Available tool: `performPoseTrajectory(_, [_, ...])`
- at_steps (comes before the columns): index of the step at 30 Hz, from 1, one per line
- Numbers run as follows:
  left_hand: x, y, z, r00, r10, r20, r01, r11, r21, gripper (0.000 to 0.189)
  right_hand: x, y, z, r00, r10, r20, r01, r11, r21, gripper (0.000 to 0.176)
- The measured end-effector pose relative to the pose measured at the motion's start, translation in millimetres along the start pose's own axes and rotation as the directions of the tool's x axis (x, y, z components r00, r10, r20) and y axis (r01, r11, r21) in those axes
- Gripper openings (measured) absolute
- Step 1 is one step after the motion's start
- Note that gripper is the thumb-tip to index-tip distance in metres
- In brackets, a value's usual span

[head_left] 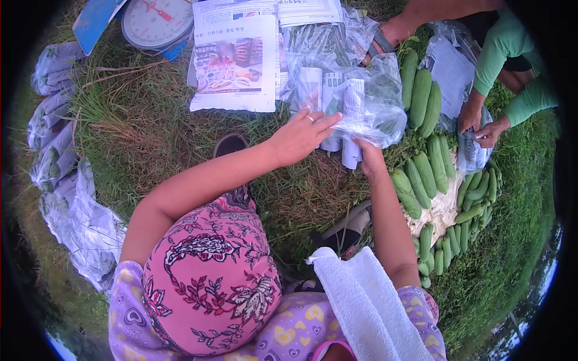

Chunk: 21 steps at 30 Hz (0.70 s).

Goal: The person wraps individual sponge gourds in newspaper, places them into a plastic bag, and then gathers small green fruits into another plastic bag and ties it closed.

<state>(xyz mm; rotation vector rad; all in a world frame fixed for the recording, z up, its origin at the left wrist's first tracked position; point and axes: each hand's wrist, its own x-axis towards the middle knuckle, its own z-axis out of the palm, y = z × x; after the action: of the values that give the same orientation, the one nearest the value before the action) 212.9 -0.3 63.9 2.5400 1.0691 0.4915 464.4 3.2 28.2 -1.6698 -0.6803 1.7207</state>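
In front of me lies a clear plastic bag with several newspaper rolls in it or against it; what the rolls wrap is hidden. My left hand, with a ring on one finger, reaches across from the left and holds the bag's near edge beside the rolls. My right hand grips the same edge from below, thumb on top, near the end of the right-hand roll. Long green cucumbers lie just right of the bag.
Newspaper sheets and a dial scale stand at the upper left. Filled plastic bags line the left. More cucumbers lie on a sheet at right. A co-worker's hands hold a wrapped bundle; another person's arm reaches in above.
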Motion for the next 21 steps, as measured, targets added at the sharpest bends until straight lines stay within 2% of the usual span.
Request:
performPoseTrajectory(5, [-7.5, -0.5, 2.9, 0.998, -0.017, 0.068, 0.013, 0.998, 0.056, 0.041, 24.5, 16.3, 4.4, 0.998, -0.004, -0.069, 0.010, 0.996, 0.085, 0.044])
performPoseTrajectory(11, [-12.3, -3.1, 0.9, 0.996, -0.013, 0.093, 0.011, 1.000, 0.021, 0.044, 20.4, 17.0, 4.3, 0.959, -0.233, -0.159, 0.267, 0.931, 0.248, 0.049])
performPoseTrajectory(14, [-10.0, -0.8, -0.2, 0.997, 0.009, 0.081, -0.015, 0.997, 0.070, 0.044, 15.8, 19.2, 12.8, 0.901, -0.362, -0.238, 0.368, 0.930, -0.022, 0.055])
performPoseTrajectory(17, [-10.0, 1.1, -1.7, 0.995, 0.013, 0.097, -0.020, 0.997, 0.073, 0.044, 28.8, 38.4, 16.3, 0.796, -0.552, -0.250, 0.425, 0.803, -0.417, 0.059])
performPoseTrajectory(20, [-12.9, 0.8, 1.5, 0.994, 0.006, 0.111, -0.013, 0.998, 0.065, 0.045, 29.4, 49.2, 30.7, 0.812, -0.523, -0.259, 0.435, 0.839, -0.327, 0.062])
performPoseTrajectory(21, [-12.7, 0.7, 1.3, 0.994, 0.006, 0.113, -0.014, 0.998, 0.067, 0.045, 29.5, 48.0, 27.8, 0.848, -0.485, -0.214, 0.400, 0.851, -0.341, 0.062])
